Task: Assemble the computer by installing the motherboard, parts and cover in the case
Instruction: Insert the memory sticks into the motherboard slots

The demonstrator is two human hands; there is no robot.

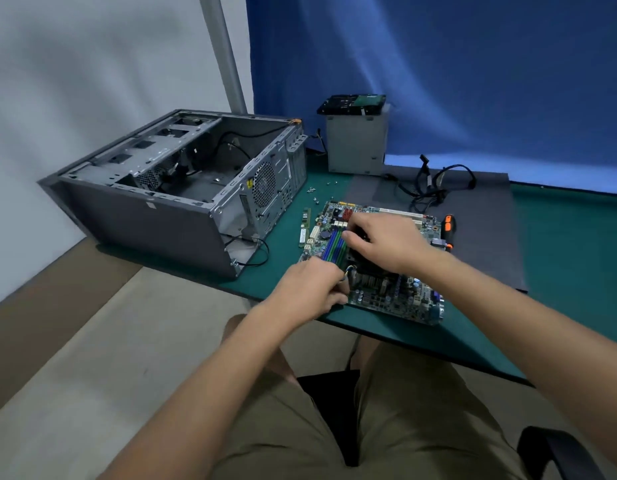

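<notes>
We've got the motherboard [404,296] lying flat on the green worktop [559,254], just right of the open case [161,209], which lies on its side; left hand [310,289] pinches the board's near left edge, fingers curled; right hand [386,240] is curled over the dark cooler [359,259] mid-board, gripping it; a memory stick [304,225] lies between board and case, loose screws [312,190] just behind it; a screwdriver [448,230] sits at the board's right edge; cables [435,185] and a grey box [355,143] sit further back.

left hand [309,289] grips motherboard [390,294] edge | right hand [386,242] grips cooler [362,263] | case [144,220] lies open
</notes>
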